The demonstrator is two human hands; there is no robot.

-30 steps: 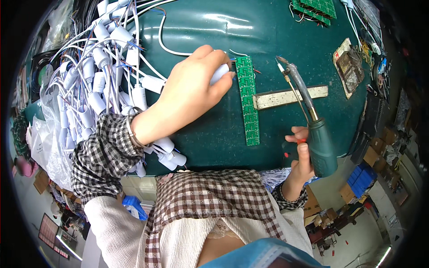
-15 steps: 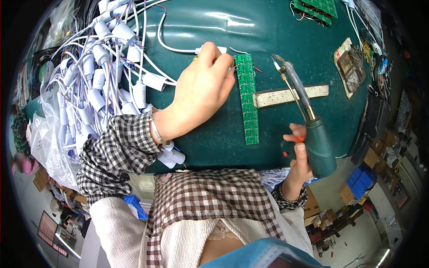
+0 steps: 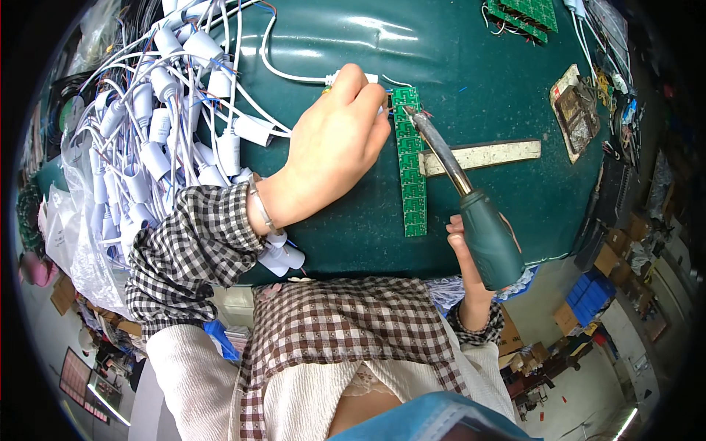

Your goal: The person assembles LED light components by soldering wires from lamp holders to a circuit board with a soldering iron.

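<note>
My left hand [image 3: 334, 151] pinches the end of a white cable [image 3: 294, 76] against the top of a long green circuit board strip [image 3: 409, 158] lying on the dark green mat [image 3: 471, 66]. My right hand [image 3: 471, 253] grips the dark green handle of a soldering iron [image 3: 471, 202]. Its metal tip reaches up and left to the strip's top end, right beside my left fingertips.
A big tangle of white cables with cylindrical connectors [image 3: 158, 132] fills the left side. A worn metal ruler [image 3: 485, 156] lies right of the strip. More green boards [image 3: 526, 15] sit at the top right, with a small tray of scraps [image 3: 577, 103] near the right edge.
My left hand slid up to the strip's top end with the cable. The soldering iron swung left, and its tip has come down to the board's top.
</note>
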